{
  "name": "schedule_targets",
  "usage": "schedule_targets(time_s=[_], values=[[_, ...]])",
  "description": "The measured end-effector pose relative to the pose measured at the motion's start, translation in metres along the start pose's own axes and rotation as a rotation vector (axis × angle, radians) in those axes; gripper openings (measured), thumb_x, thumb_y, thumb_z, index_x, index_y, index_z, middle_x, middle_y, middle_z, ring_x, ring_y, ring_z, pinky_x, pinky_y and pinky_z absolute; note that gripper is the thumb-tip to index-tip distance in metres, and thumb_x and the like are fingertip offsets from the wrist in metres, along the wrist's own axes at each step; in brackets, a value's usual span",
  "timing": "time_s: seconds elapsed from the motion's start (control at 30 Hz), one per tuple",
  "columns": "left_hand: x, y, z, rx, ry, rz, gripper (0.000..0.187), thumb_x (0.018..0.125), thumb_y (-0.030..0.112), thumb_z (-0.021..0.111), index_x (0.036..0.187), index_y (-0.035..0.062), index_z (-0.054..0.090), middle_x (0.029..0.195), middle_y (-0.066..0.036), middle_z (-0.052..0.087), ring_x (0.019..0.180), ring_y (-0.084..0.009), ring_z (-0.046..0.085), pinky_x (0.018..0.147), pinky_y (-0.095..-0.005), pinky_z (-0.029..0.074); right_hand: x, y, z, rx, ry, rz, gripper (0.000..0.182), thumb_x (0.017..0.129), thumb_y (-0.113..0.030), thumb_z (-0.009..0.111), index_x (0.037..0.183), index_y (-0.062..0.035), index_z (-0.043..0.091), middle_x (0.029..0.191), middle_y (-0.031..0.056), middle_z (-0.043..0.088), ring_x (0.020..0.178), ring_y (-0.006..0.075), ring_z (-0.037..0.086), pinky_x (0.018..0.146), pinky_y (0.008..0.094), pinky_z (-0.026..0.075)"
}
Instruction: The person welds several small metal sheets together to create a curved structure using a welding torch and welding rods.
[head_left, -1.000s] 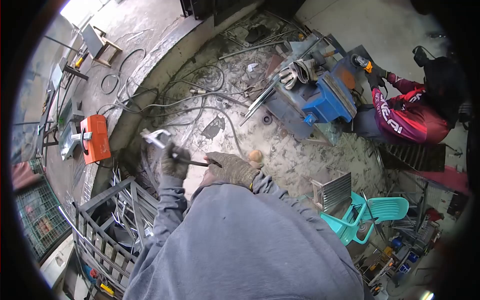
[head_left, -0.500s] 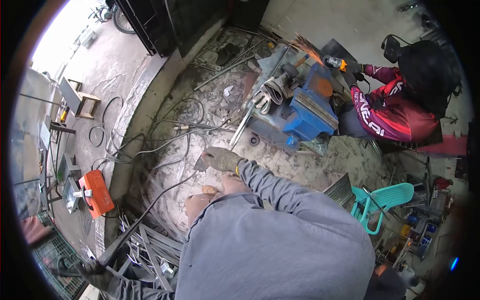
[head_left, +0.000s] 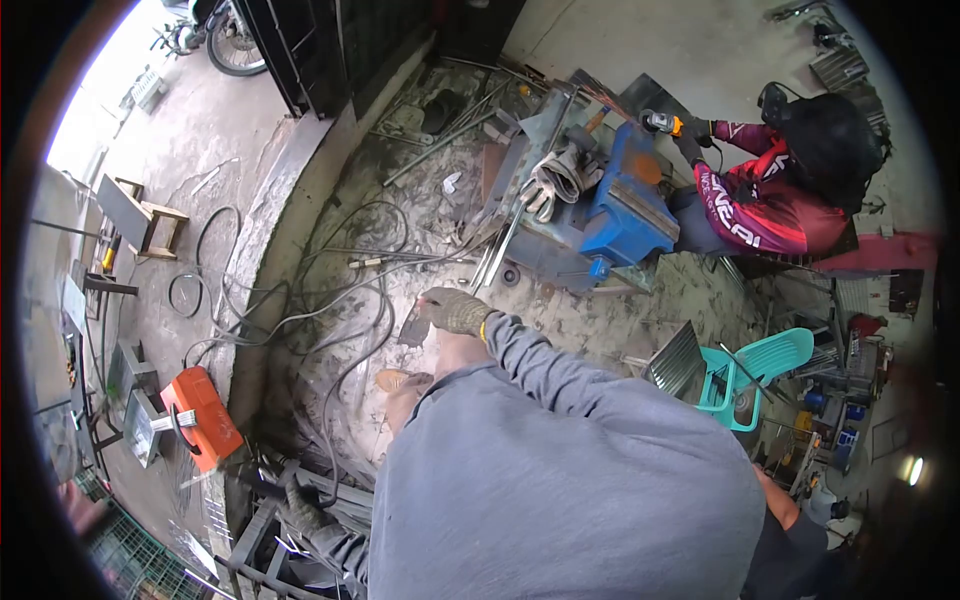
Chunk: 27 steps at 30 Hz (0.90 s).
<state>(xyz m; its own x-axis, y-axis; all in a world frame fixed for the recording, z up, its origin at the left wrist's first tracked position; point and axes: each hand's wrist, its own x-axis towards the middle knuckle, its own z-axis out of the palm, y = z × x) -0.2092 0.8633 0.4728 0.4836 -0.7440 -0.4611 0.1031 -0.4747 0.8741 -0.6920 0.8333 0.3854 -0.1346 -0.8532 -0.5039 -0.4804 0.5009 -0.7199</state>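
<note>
My right hand (head_left: 458,312), in a grey knit glove, is closed on a small thin metal plate (head_left: 412,328) above the floor in front of my legs. Lower left, my left hand (head_left: 303,507), in a dark glove, is closed around a dark handle (head_left: 262,487) that resembles a welding electrode holder; its tip is hard to make out. A black cable (head_left: 328,425) runs from beside this hand up across the floor. Long metal bars (head_left: 350,500) lie beside and under the left hand.
An orange metal box (head_left: 205,425) stands left past a concrete ledge (head_left: 265,270). Ahead, a blue bench vise (head_left: 630,205) and gloves (head_left: 560,180) sit on a workbench. A helmeted co-worker (head_left: 770,190) holds an angle grinder (head_left: 660,123). A turquoise chair (head_left: 775,360) is at right.
My left hand has come right and upward from the lower left with the dark handle, and the cable now hangs in looser curves. My right hand keeps the plate. The grinder's sparks have shrunk.
</note>
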Motion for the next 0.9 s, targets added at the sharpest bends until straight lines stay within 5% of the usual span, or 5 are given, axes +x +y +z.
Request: schedule_targets(time_s=[0.3, 0.43, 0.57, 0.63, 0.9], values=[[0.016, 0.036, 0.081, -0.019, -0.031, -0.101, 0.024, 0.086, 0.027, 0.077, 0.095, 0.0115, 0.061, 0.064, 0.003, 0.047, 0.051, -0.0088, 0.045, 0.047, -0.0257, 0.037, 0.054, 0.071, -0.004, 0.141, -0.048, -0.14, 0.033, 0.092, -0.033, 0.06, 0.114, -0.0083, 0.064, 0.096, 0.008, 0.067, 0.079, 0.0163, 0.066, 0.063, 0.0351, 0.053], [0.016, 0.032, 0.074, -0.053, -0.159, -0.293, 0.027, 0.088, 0.031, 0.076, 0.087, 0.0097, 0.06, 0.059, 0.0, 0.049, 0.05, -0.0145, 0.05, 0.049, -0.0295, 0.041, 0.136, 0.152, 0.019, 0.555, 0.087, 0.564, 0.031, 0.088, -0.03, 0.062, 0.108, -0.0068, 0.062, 0.087, 0.0059, 0.067, 0.075, 0.0181, 0.066, 0.064, 0.0356, 0.053], [-0.021, 0.035, 0.091, 0.043, 0.033, -0.451, 0.029, 0.089, 0.037, 0.074, 0.084, 0.0131, 0.057, 0.06, 0.0, 0.049, 0.053, -0.0164, 0.051, 0.051, -0.0334, 0.045, 0.187, 0.21, 0.007, -0.731, -0.058, 0.18, 0.043, 0.083, -0.036, 0.07, 0.109, -0.0027, 0.064, 0.088, 0.0102, 0.071, 0.082, 0.022, 0.068, 0.071, 0.0369, 0.053], [-0.043, 0.043, 0.114, 0.081, 0.186, -0.515, 0.026, 0.09, 0.036, 0.073, 0.088, 0.0137, 0.059, 0.062, 0.001, 0.049, 0.052, -0.0164, 0.05, 0.052, -0.0326, 0.045, 0.229, 0.266, 0.025, 0.278, 0.459, 1.127, 0.052, 0.079, -0.041, 0.075, 0.107, 0.0016, 0.066, 0.094, 0.0145, 0.072, 0.086, 0.0273, 0.068, 0.074, 0.039, 0.053], [-0.097, 0.069, 0.145, 0.227, 0.252, -0.539, 0.028, 0.09, 0.029, 0.072, 0.105, 0.0115, 0.055, 0.071, -0.001, 0.056, 0.063, -0.0184, 0.06, 0.061, -0.0357, 0.053, 0.249, 0.325, 0.013, 0.926, 0.328, 1.212, 0.083, 0.086, -0.065, 0.055, 0.128, 0.0063, 0.055, 0.133, 0.0222, 0.058, 0.114, 0.0334, 0.061, 0.094, 0.0445, 0.048]])
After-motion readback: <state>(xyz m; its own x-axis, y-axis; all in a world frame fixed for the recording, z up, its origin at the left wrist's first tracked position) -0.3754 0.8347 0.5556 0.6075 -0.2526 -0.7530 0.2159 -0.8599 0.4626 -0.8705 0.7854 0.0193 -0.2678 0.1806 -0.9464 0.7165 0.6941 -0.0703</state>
